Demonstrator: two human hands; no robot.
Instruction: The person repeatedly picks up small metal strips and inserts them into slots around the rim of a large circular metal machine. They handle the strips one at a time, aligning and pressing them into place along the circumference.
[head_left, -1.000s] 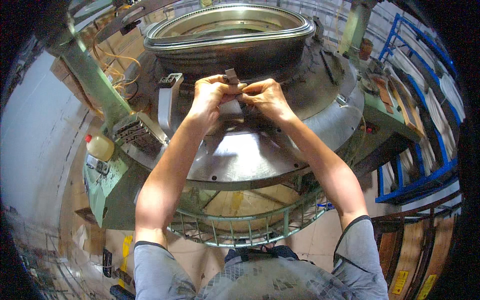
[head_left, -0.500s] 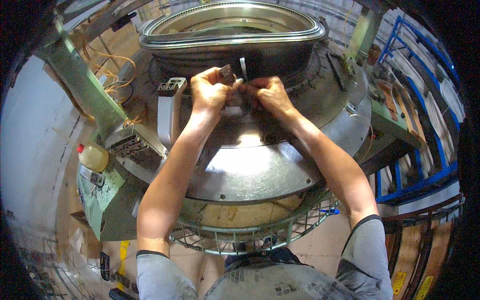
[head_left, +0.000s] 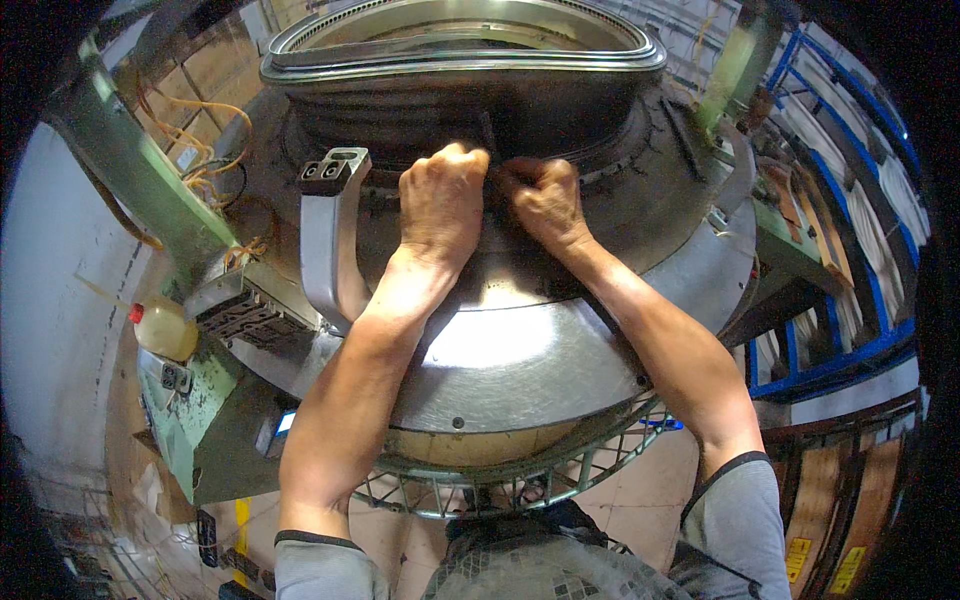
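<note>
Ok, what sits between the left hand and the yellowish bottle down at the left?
In the head view, a grey metal bracket arm stands right beside the left hand; past it comes a black ribbed block, then the yellowish bottle.

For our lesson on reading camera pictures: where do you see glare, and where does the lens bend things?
Head view: strong glare sits on the round metal plate just below the left hand and right hand; the fisheye lens curves the blue racks at the right; the corners of the picture are black.

A dark ribbed rubber band (head_left: pixel 420 120) wraps the round machine drum, upright.
</note>
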